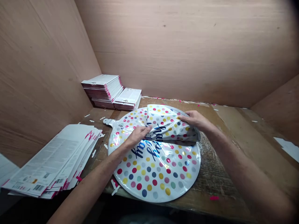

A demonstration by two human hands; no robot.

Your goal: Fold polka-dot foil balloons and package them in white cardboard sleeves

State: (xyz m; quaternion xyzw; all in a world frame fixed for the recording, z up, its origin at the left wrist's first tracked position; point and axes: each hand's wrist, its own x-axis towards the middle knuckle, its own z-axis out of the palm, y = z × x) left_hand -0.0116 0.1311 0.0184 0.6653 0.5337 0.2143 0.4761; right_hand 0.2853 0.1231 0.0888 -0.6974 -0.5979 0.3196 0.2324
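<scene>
Flat round foil balloons (156, 183), white with coloured dots and dark blue lettering, lie on the cardboard-covered table. Their tail with a white tab points to the left. A folded foil balloon (163, 113) lies on top, doubled over in the upper right part of the round shape. My right hand (191, 119) is closed on its upper right edge, thumb on top. At the fold's left edge, my left hand (140, 133) pinches the foil near the lettering. The undersides of both hands' fingers are partly hidden.
Loose printed card sleeves (53, 155) lie fanned at the left edge. Stacked card packs (102, 90) and a lower pile (128, 96) stand in the back left corner. Wooden panels (187, 46) enclose the table. Paper scraps (114, 186) and white paper (287, 147) lie about.
</scene>
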